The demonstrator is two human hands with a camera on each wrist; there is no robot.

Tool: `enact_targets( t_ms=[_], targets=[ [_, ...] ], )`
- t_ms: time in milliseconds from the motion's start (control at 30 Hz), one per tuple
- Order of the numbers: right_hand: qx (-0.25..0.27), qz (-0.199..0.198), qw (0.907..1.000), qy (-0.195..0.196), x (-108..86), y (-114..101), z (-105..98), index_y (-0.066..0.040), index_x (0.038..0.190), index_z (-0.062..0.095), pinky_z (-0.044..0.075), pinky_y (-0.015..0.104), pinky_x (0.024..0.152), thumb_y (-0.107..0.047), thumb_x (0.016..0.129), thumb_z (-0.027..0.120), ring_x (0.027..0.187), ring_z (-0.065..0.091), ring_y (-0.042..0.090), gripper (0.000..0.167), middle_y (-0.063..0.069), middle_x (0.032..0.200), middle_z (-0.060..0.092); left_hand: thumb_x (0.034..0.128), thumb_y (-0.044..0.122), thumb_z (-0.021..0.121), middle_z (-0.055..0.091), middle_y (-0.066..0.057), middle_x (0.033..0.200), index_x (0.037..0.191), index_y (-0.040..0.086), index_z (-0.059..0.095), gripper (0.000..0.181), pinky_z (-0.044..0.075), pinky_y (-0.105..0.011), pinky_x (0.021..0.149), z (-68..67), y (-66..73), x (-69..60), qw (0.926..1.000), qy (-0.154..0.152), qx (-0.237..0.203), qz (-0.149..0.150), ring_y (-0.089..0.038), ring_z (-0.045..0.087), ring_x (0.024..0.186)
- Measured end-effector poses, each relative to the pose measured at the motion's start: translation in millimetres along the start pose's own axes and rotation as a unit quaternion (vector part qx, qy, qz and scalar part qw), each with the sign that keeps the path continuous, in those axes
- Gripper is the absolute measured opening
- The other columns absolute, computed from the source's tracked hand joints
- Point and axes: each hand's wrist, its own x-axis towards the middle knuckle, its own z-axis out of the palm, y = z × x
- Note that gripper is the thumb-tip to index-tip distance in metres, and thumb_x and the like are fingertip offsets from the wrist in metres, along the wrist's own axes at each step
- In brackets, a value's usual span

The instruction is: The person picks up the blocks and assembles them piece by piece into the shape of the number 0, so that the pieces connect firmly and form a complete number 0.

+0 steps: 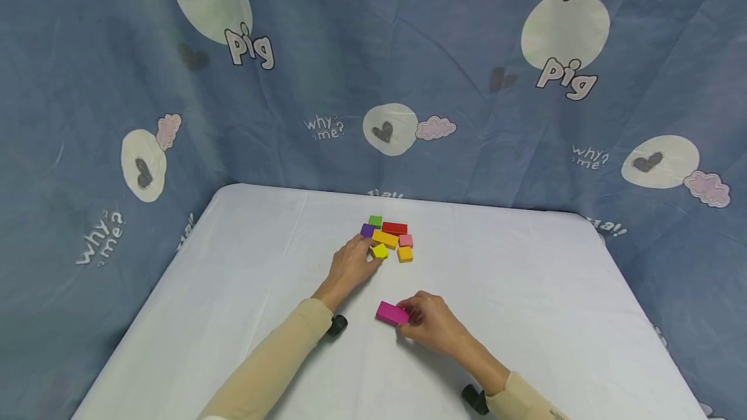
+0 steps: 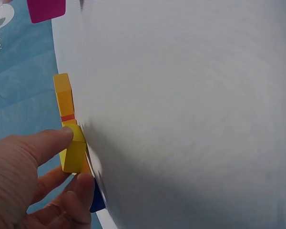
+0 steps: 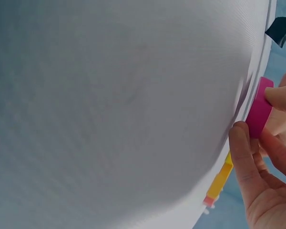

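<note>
The left arm [image 1: 274, 355], sleeved almost to the wrist, slants from the near left toward the far middle. The left hand [image 1: 350, 264] is the farther of the two, its thumb [image 2: 50, 143] set against bent fingers [image 2: 76, 202] in a pinch. The right arm [image 1: 487, 368] comes in from the near right; the right hand [image 1: 433, 323] points left, also pinching, thumb on the near side.

I noted smooth, matt, painted-looking faces on the magenta block [image 1: 390, 313]; the yellow block [image 1: 380, 251] at its 12 o'clock looked likewise. Tablecloth [image 1: 525, 290]: matt, fine-textured cloth. Backdrop [image 1: 467, 161], beyond 12 o'clock, was creased, printed cloth.
</note>
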Motion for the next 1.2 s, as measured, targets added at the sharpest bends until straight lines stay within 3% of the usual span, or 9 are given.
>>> enact_targets(
  t_ms=[267,667,1200],
  targets=[
    [0.0,-0.004,1.0,-0.006,-2.3,-2.7,0.9,-0.001,0.107,0.072,0.051,0.023,0.067,-0.009,0.077,0.079,0.076,0.059,0.012,0.032,-0.002,0.085,0.06,0.0838,0.025,0.079,0.068,-0.006,0.1,0.116,0.007,0.069,0.038,0.052,-0.034,0.073,-0.2,0.7,-0.2,0.9999,0.006,-0.007,0.005,-0.017,0.056,0.078],
    [-0.009,-0.032,0.9993,-0.016,-7.3,-5.7,3.6,-0.003,0.107,0.072,0.051,0.021,0.067,-0.01,0.077,0.078,0.077,0.058,0.008,0.031,-0.005,0.086,0.059,0.0825,0.021,0.08,0.063,0.0,0.088,0.115,0.011,0.068,0.036,0.049,-0.033,0.068,1.1,-2.9,0.2,0.9987,0.007,-0.048,-0.011,-0.017,0.056,0.079],
    [-0.018,-0.045,0.998,-0.042,-12.2,-11.8,9.1,-0.004,0.109,0.072,0.05,0.02,0.07,-0.011,0.078,0.076,0.08,0.057,0.005,0.032,-0.006,0.092,0.061,0.0856,0.024,0.077,0.064,0.0,0.089,0.112,0.013,0.07,0.03,0.047,-0.034,0.069,1.1,-5.2,0.0,0.9971,0.008,-0.071,-0.023,-0.017,0.057,0.081]
  ],
)
